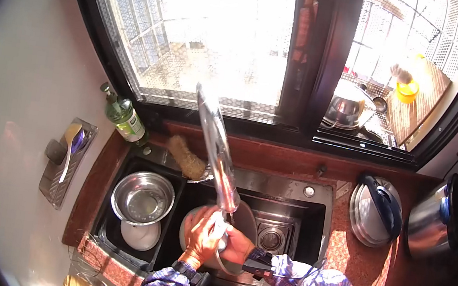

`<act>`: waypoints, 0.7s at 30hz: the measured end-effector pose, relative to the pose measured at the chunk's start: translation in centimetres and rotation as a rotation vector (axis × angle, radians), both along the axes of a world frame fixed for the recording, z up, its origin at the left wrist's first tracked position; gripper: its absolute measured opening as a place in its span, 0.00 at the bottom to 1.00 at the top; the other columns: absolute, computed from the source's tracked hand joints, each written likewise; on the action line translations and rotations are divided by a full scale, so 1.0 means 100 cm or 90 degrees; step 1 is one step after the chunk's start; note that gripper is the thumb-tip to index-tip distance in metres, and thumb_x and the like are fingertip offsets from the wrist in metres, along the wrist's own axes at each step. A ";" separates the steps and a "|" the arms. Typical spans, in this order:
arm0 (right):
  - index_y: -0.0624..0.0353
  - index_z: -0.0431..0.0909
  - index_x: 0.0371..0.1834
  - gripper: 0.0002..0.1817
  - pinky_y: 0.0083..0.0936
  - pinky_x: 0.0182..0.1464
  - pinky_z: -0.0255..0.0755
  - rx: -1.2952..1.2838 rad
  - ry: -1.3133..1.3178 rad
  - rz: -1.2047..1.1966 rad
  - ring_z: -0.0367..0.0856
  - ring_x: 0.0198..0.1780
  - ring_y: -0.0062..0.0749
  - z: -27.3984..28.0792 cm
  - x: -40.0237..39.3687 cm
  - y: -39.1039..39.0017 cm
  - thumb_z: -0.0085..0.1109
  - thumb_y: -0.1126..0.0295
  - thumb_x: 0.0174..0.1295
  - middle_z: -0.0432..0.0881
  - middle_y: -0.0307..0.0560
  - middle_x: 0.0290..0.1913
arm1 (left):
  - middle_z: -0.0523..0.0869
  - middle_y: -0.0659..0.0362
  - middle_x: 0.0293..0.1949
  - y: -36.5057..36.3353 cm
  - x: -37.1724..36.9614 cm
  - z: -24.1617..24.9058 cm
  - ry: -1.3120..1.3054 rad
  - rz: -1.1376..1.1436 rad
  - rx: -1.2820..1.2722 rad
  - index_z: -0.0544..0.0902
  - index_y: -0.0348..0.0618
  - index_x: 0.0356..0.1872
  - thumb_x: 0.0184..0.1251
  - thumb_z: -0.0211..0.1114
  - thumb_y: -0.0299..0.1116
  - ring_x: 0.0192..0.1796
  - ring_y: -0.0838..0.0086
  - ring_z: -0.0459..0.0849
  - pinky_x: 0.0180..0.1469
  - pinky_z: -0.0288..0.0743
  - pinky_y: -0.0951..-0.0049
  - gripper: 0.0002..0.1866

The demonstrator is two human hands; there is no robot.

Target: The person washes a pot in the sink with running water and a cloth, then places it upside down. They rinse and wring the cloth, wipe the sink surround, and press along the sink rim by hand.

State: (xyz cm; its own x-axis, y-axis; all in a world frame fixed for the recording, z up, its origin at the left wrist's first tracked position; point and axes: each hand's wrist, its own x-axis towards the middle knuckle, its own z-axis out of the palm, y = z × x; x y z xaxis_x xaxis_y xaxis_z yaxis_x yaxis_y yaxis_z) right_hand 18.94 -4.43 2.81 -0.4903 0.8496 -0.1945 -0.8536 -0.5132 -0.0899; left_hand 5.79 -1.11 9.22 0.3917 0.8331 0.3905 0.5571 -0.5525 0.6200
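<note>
Under the tall chrome faucet (217, 147), my left hand (204, 237) and my right hand (237, 245) meet over the sink's right basin (299, 222). Both have fingers closed around a small pale object (219, 232), mostly hidden between them; I cannot make out what it is. Just below and around my hands, a large round bowl (246, 220) sits in the basin, with another pale rounded dish partly hidden by my left hand. A metal bowl (142, 198) and an upturned white bowl (140, 236) are in the left basin.
A green soap bottle (128, 121) and a brown scrubber (185, 157) stand behind the sink. Pot lids (373, 211) and a steel pot (428, 221) are at the right. A wall rack (67, 165) holds a spoon. The window (197, 34) is ahead.
</note>
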 end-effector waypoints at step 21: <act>0.62 0.79 0.58 0.19 0.34 0.63 0.74 0.962 -0.840 0.236 0.80 0.60 0.45 -0.074 0.005 -0.019 0.56 0.63 0.69 0.82 0.51 0.60 | 0.82 0.57 0.64 -0.004 0.001 -0.002 0.032 0.019 0.011 0.83 0.45 0.58 0.64 0.66 0.40 0.68 0.53 0.75 0.70 0.57 0.46 0.22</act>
